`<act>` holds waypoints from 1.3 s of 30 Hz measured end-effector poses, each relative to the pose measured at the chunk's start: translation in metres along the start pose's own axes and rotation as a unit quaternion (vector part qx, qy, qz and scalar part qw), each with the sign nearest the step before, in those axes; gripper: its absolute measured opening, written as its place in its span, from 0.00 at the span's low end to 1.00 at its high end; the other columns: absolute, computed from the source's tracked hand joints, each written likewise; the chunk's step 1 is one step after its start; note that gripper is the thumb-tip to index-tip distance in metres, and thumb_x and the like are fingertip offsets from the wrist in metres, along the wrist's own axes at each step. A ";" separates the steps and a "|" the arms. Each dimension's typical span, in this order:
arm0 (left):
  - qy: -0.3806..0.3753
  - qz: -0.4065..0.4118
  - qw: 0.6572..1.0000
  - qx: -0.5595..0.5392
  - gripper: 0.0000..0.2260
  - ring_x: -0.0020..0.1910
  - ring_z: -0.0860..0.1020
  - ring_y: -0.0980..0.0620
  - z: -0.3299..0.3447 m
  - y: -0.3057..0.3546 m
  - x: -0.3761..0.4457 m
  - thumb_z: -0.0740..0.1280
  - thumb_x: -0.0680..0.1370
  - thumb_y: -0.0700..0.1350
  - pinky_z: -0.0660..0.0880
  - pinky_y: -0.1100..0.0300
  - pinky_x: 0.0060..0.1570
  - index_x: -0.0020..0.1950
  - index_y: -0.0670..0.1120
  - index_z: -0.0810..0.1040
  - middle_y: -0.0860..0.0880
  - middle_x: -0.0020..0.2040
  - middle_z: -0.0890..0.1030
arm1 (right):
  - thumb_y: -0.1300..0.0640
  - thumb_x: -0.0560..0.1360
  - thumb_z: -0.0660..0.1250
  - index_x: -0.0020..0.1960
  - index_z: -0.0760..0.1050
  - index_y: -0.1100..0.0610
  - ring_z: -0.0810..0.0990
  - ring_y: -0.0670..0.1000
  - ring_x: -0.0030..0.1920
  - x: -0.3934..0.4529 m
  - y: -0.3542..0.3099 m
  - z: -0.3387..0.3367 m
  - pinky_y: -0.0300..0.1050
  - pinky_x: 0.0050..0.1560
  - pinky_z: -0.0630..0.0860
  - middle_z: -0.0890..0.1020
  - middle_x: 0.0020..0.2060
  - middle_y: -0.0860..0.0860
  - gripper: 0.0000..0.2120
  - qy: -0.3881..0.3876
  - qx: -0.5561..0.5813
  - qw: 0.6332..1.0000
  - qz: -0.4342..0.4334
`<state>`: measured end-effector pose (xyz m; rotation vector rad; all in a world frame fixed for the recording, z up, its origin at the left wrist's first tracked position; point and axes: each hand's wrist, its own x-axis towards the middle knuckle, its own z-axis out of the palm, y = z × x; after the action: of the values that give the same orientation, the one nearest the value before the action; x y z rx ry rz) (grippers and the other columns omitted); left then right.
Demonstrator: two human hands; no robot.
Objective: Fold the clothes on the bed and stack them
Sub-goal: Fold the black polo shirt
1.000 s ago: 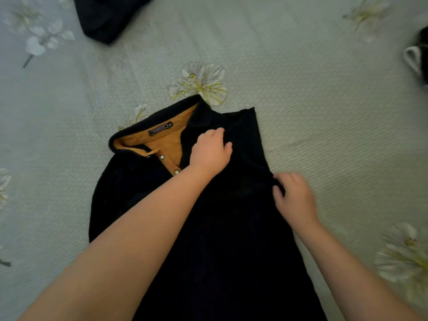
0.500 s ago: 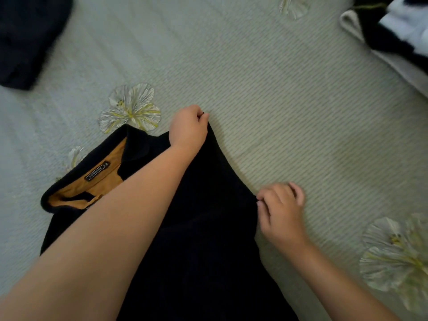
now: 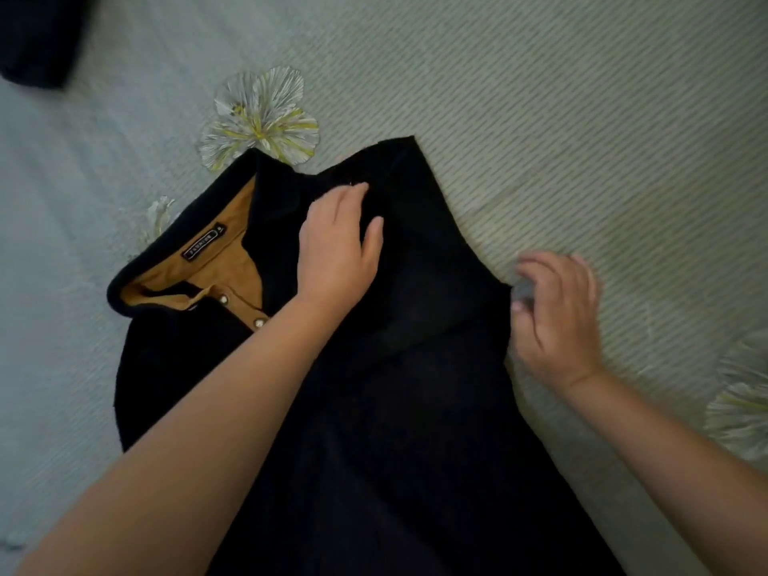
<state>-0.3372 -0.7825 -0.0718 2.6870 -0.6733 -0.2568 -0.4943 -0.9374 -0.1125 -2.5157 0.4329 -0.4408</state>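
A black polo shirt with a mustard inner collar and snap buttons lies front-up on the bed. Its right sleeve is folded in over the chest, leaving a straight slanted edge. My left hand lies flat on the folded shoulder part just right of the collar, fingers fairly straight and pressing the cloth. Blurred by motion, my right hand hovers over the bedspread right beside the shirt's right edge, fingers loosely curled and nothing visibly held.
The shirt rests on a pale green ribbed bedspread printed with white flowers. Another dark garment lies at the top left corner.
My left hand let go of the sleeve corner and slid back to lie flat on the shoulder. My right hand released its pinch on the shirt's edge and lifted slightly outward.
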 end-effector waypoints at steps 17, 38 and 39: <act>0.069 -0.445 0.890 -0.074 0.15 0.62 0.66 0.40 -0.031 -0.084 -0.241 0.70 0.72 0.42 0.63 0.49 0.62 0.55 0.37 0.73 0.38 0.62 0.69 | 0.67 0.70 0.65 0.50 0.80 0.66 0.77 0.63 0.55 0.019 -0.148 0.053 0.58 0.56 0.71 0.80 0.51 0.63 0.10 -0.268 -0.040 0.914 -0.303; 0.281 -0.523 0.735 -0.328 0.15 0.54 0.72 0.51 -0.062 -0.178 -0.258 0.60 0.78 0.42 0.66 0.66 0.52 0.64 0.40 0.68 0.46 0.56 0.74 | 0.53 0.74 0.63 0.67 0.68 0.62 0.62 0.62 0.70 0.024 -0.190 0.070 0.64 0.67 0.57 0.68 0.68 0.62 0.25 -0.264 -0.169 0.908 -0.278; 0.275 -0.491 0.774 -0.290 0.17 0.55 0.72 0.51 -0.058 -0.171 -0.261 0.62 0.77 0.45 0.65 0.65 0.52 0.64 0.40 0.68 0.45 0.57 0.74 | 0.50 0.73 0.65 0.69 0.66 0.61 0.58 0.62 0.72 0.010 -0.187 0.066 0.64 0.68 0.55 0.64 0.70 0.60 0.28 -0.309 -0.170 0.881 -0.316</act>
<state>-0.4773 -0.4979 -0.0614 2.0554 0.8904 0.0853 -0.4197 -0.7618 -0.0582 -2.9057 -0.6270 0.2578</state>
